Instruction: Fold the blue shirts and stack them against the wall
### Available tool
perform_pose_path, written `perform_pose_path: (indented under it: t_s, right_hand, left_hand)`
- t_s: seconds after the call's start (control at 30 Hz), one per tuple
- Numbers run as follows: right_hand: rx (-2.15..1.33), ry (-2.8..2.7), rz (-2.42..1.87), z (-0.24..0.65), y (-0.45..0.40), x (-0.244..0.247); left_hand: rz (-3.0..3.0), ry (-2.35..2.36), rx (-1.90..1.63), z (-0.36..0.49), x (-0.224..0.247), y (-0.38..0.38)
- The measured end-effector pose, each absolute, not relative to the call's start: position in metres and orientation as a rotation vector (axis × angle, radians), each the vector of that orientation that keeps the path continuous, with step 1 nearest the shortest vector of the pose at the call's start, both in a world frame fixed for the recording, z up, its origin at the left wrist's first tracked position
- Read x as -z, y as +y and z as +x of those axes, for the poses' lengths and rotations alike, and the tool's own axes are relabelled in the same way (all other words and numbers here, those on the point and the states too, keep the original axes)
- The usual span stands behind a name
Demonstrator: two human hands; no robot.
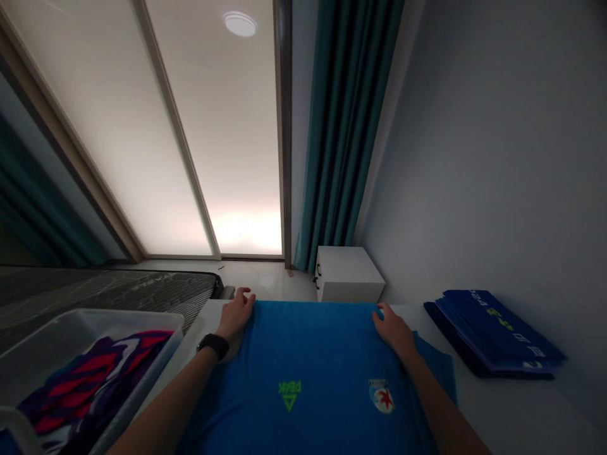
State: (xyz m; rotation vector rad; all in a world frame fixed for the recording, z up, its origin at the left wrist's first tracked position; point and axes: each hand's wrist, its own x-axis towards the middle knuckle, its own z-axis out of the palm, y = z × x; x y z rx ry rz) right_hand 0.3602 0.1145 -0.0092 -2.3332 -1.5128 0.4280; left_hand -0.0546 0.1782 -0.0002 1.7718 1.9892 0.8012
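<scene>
On the white surface (493, 411), a blue shirt (322, 354) was laid out, printed side up.
Its far corners were touched by the loosely curled left hand (236, 315) and right hand (394, 330); whether cloth was pinched could not be told. Creases could have been caused by uneven pulling.

This looks like a room in a home, likely a bedroom — a bare mattress (142, 297) lies at the left, teal curtains (348, 139) hang beside frosted sliding doors (222, 139), and a small white cabinet (349, 272) with dark handles stands near a plain wall (497, 158) — over a glossy pale floor (256, 278).
</scene>
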Motion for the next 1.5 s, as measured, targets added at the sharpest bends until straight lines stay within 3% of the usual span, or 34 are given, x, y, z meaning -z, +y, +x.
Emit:
perform_pose_path:
  t_s: [0.13,0.27,0.4,0.6,0.83,1.1,1.33,1.5]
  right_hand:
    - [-0.421,-1.597,-2.204,0.361,0.103,0.007]
    - [-0.435,-1.515,-2.073,0.375,0.086,0.007]
    - [-0.372,-1.461,-2.112,0.39,0.066,0.01]
    - [-0.408,-1.716,-2.278,0.378,0.04,0.015]
    - [-0.179,-1.818,-2.344,0.356,0.03,0.014]
    - [-0.457,-1.865,-2.329,0.364,0.014,0.02]
    - [0.167,-2.105,-2.213,0.337,0.018,0.004]
    - [-0.153,-2.361,-1.756,0.262,0.03,-0.012]
  left_hand:
    - [2.015,1.973,-0.601,-0.038,0.003,0.15]
    - [1.988,1.957,-0.62,-0.042,0.002,0.128]
    - [1.832,2.064,-0.722,-0.064,-0.001,0.119]
    - [2.043,1.99,-0.552,-0.073,0.002,0.1]
    - [2.189,1.96,-0.392,-0.064,0.0,0.093]
    - [2.193,1.869,-0.179,-0.083,-0.007,0.075]
    - [2.171,1.902,-0.353,-0.084,-0.006,0.079]
    - [1.967,1.826,-0.617,-0.08,0.0,0.079]
